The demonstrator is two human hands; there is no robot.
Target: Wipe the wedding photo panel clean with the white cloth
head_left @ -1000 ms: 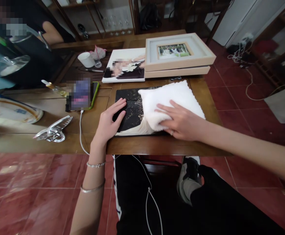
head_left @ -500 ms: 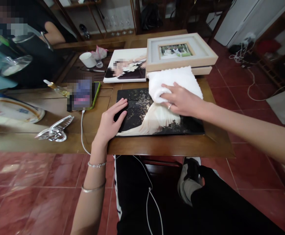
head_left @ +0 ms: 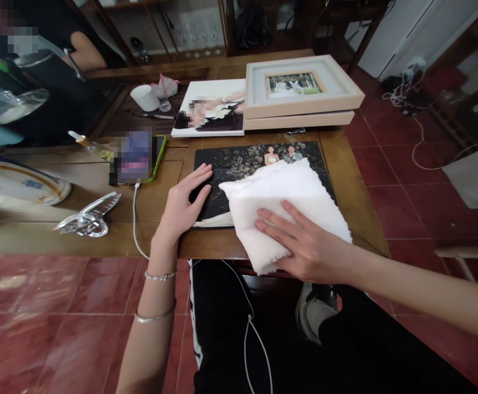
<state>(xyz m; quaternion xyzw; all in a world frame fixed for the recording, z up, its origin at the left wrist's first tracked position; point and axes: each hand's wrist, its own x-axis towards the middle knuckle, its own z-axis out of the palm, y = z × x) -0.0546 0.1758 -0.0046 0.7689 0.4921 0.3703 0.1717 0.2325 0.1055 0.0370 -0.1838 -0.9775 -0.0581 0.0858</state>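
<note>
A dark wedding photo panel (head_left: 218,158) lies flat on the wooden table in front of me. My left hand (head_left: 185,197) rests on its left edge, fingers stretched out and holding nothing. Over the panel's near right part spreads a folded white towel (head_left: 280,186), its lower corner hanging past the table's front edge. My right hand (head_left: 300,241) holds this towel, fingers laid along the top and the thumb hidden at the near edge. The far strip of the print shows two people; the towel hides most of the rest.
Behind the panel are a light wooden picture frame (head_left: 259,104) on a second one and a white-edged photo print (head_left: 210,131). Leftward lie a phone (head_left: 157,158) on a white cable, a dropper bottle (head_left: 95,148), a claw clip (head_left: 91,216) and a white cup (head_left: 144,98). Another person's arm (head_left: 87,52) shows far left.
My right hand has drawn the towel toward me, from the panel's far right to its near edge, uncovering the two printed people. My left hand has stayed in place.
</note>
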